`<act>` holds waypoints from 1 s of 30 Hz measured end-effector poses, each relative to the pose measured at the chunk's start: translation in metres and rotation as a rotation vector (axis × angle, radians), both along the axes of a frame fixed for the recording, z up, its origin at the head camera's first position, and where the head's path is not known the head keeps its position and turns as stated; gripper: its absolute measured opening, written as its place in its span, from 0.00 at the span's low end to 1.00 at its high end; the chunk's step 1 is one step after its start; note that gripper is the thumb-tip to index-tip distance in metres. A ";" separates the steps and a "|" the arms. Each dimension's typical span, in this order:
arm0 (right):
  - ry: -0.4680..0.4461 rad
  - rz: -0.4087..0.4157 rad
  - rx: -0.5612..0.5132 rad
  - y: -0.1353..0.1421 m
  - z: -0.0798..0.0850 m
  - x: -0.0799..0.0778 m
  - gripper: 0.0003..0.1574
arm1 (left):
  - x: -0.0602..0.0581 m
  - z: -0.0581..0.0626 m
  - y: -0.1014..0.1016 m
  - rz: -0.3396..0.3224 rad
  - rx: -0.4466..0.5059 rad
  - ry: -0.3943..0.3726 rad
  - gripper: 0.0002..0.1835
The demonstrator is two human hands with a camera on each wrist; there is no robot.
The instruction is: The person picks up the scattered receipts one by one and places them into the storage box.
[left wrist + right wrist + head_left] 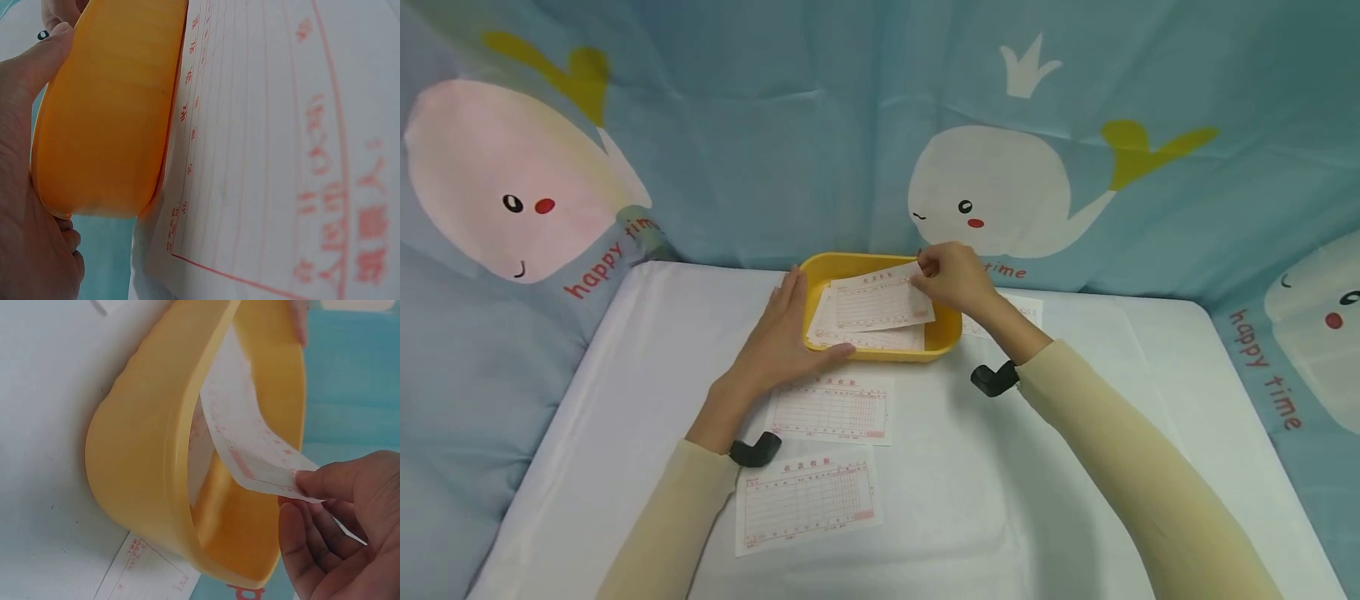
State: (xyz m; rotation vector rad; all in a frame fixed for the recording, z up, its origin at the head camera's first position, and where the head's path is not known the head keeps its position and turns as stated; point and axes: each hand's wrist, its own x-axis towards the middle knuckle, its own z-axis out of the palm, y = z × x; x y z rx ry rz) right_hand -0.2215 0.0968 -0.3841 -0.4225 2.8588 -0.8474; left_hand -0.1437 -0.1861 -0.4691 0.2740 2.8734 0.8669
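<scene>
a person in cream sleeves (1135, 467) works at a white-covered table (955, 508), its far edge running along a blue cloth (767, 150) that hangs behind and down both sides. the cloth is printed with whales (992, 179) with yellow tails, a white crown (1028, 73) and the words "happy time" in red (1262, 367). near the table's back edge sits a yellow tray (887, 356). the left hand (778, 333) grips the tray's left end, thumb laid along the near rim and fingers bent around the outside. the right hand (955, 275), over the tray's right end, pinches the corner of a red-printed paper slip (880, 298) between thumb and fingers; the slip bends down into the tray, above other slips (868, 339) lying inside. on the white surface, a middle slip (831, 412) lies just in front of the tray and a front slip (808, 504) closer to the person. a far slip (1028, 310), partly hidden by the right arm, lies beside the tray's right end. a soft shadow falls across the cover below that arm.
</scene>
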 end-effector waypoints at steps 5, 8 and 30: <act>-0.029 0.013 0.023 -0.006 -0.002 -0.005 0.08 | 0.001 0.000 -0.001 0.007 -0.002 0.008 0.77; -0.031 0.026 0.037 -0.007 -0.005 -0.008 0.08 | 0.001 0.000 -0.001 0.005 0.001 0.015 0.77; 0.023 0.022 -0.091 -0.001 0.011 -0.003 0.23 | 0.002 0.003 0.000 -0.006 0.011 0.029 0.76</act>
